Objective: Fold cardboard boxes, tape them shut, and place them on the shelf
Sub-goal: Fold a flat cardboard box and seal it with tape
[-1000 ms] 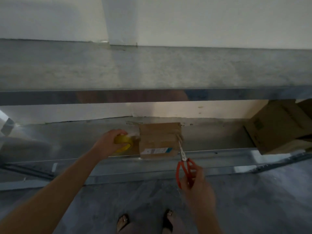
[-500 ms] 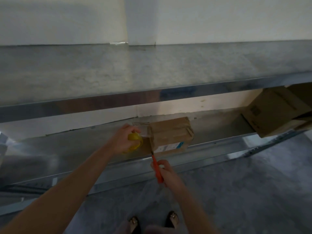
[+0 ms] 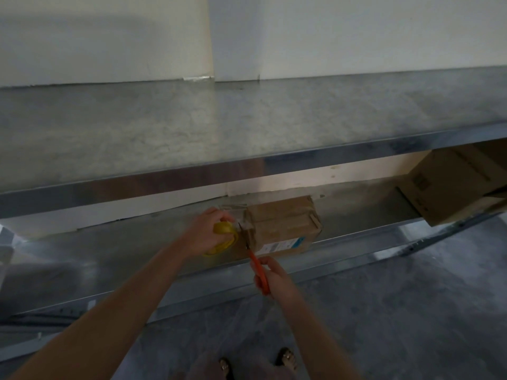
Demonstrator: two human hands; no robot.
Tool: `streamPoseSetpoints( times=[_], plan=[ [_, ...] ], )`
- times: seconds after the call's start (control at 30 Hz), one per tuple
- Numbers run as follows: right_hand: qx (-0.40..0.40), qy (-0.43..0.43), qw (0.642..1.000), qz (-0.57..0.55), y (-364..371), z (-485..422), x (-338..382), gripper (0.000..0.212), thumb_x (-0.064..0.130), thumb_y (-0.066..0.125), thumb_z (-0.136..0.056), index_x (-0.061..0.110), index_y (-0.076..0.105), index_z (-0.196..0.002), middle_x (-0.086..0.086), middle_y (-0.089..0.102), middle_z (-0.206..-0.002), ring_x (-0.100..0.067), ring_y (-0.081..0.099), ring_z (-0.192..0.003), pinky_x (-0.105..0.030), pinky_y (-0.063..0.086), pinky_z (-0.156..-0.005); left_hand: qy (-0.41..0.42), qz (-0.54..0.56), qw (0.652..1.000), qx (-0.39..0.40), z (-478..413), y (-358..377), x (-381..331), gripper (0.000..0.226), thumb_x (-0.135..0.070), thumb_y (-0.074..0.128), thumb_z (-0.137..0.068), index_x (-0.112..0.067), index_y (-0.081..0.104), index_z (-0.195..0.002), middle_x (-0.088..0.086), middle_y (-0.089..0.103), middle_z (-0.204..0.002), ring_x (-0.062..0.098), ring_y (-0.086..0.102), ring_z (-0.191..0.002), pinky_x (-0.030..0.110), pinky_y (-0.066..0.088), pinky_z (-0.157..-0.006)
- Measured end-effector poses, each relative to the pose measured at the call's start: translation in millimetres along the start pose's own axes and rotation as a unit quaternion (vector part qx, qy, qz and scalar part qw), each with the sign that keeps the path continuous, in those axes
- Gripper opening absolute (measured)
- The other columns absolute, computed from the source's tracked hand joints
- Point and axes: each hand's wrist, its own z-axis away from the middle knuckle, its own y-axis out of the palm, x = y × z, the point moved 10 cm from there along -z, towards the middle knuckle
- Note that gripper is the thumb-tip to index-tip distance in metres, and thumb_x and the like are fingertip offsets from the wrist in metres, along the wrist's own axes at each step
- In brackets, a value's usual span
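Taping step: left hand (image 3: 204, 231) is gripping tape roll (image 3: 222, 237) at box's (image 3: 282, 226) nine o'clock, right hand (image 3: 271, 279) is gripping scissors (image 3: 258, 270), blades between them; clean snip probably needed next.

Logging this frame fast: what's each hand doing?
Left hand: grips the yellow tape roll.
Right hand: grips the orange scissors.

The right hand (image 3: 274, 281) has carried the orange scissors (image 3: 258, 272) from the right end of the box (image 3: 282, 229) to its left end. The blades now stand just beside the yellow tape roll (image 3: 223, 234).
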Motion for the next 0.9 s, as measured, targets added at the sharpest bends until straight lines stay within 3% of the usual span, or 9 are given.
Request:
streamPoseSetpoints(
  times=[0.37,0.6,0.73,0.8,0.9],
  plan=[
    [-0.029,-0.023,0.999,0.006,-10,2,10,0.021,0.006,0.047,-0.094,0.020,0.062,-0.094,-0.008,0.059,-0.075,-0.014,0.052,-0.060,-0.022,0.042,-0.051,-0.021,-0.004,1.000,0.002,0,5,0,0.031,-0.022,0.072,-0.082,-0.027,0.058,-0.109,-0.006,0.048,-0.110,0.014,0.050,-0.103,0.026,0.041,-0.082],
    [-0.024,-0.021,0.999,0.040,-13,0,17,0.023,0.007,0.043,-0.096,0.021,0.062,-0.096,-0.006,0.060,-0.072,-0.011,0.051,-0.056,-0.020,0.041,-0.047,-0.026,-0.027,0.999,0.002,-4,6,-3,0.032,-0.021,0.070,-0.083,-0.020,0.059,-0.113,-0.003,0.048,-0.109,0.014,0.050,-0.101,0.025,0.039,-0.081],
    [-0.037,-0.025,0.996,0.072,-13,0,24,0.019,0.031,0.048,-0.088,0.024,0.064,-0.095,-0.002,0.064,-0.077,-0.014,0.057,-0.066,-0.027,0.047,-0.060,-0.042,-0.031,0.999,-0.002,-3,5,0,0.029,-0.017,0.070,-0.083,-0.021,0.060,-0.110,-0.003,0.046,-0.107,0.015,0.049,-0.101,0.025,0.036,-0.081],
    [-0.051,-0.047,0.992,0.108,-11,3,30,0.024,0.051,0.051,-0.080,0.030,0.062,-0.085,0.001,0.066,-0.080,-0.017,0.062,-0.077,-0.031,0.049,-0.073,-0.052,-0.020,0.998,-0.001,-1,7,3,0.028,-0.014,0.070,-0.082,-0.024,0.059,-0.106,-0.003,0.045,-0.106,0.014,0.047,-0.101,0.025,0.035,-0.082],
    [-0.074,-0.070,0.987,0.128,-9,6,37,0.030,0.064,0.050,-0.080,0.034,0.056,-0.079,0.004,0.064,-0.085,-0.020,0.062,-0.089,-0.036,0.050,-0.085,-0.058,0.009,0.998,-0.014,1,5,1,0.027,-0.012,0.071,-0.081,-0.027,0.058,-0.100,-0.004,0.045,-0.104,0.013,0.047,-0.099,0.025,0.035,-0.081]
  ],
)
